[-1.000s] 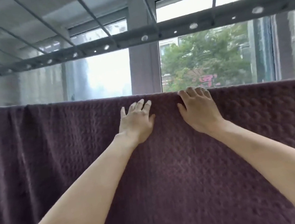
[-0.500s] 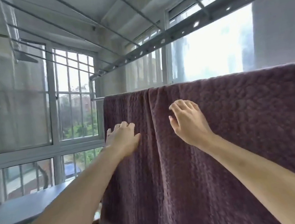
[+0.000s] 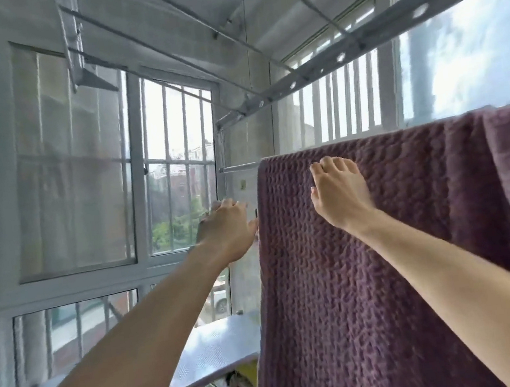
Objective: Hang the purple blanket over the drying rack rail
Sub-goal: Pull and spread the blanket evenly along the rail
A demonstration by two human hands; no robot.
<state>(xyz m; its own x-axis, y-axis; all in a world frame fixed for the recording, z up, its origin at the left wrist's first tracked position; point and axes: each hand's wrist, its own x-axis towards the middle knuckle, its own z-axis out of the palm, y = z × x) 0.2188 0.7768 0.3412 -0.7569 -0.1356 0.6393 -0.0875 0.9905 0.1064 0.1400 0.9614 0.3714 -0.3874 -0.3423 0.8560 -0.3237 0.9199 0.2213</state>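
**rackwatcher:** so where's this at? The purple blanket is already draped over the drying rack rail, top fold sitting along the rail and the near side hanging straight down. Its left edge stops just short of the rail's bare left end, the bit of metal poking out toward the window. Further right it bunches into a couple of vertical folds.

**dampsocks:** yeah, I'd call the hanging itself done. This looks like the tidy-up step, spreading and smoothing it along the rail. Just my read though.

**rackwatcher:** what are the hands doing, any grip on it?

**dampsocks:** the right hand lies flat on the near face just below the top fold, fingers only lightly bent and pressing the cloth, nothing pinched. The left hand is right at the left edge, about level with the right wrist. Its fingers curl away from the camera, and I honestly can't tell whether they've got hold of the edge or are just beside it.

**rackwatcher:** next move?

**dampsocks:** I'd guess pull that left edge out toward the bare end of the rail while the flat hand keeps the fold from sliding, then go right and ease out those bunched folds. Thick knobbly fabric, probably heavy, so an uneven tug could drag it off the far side.
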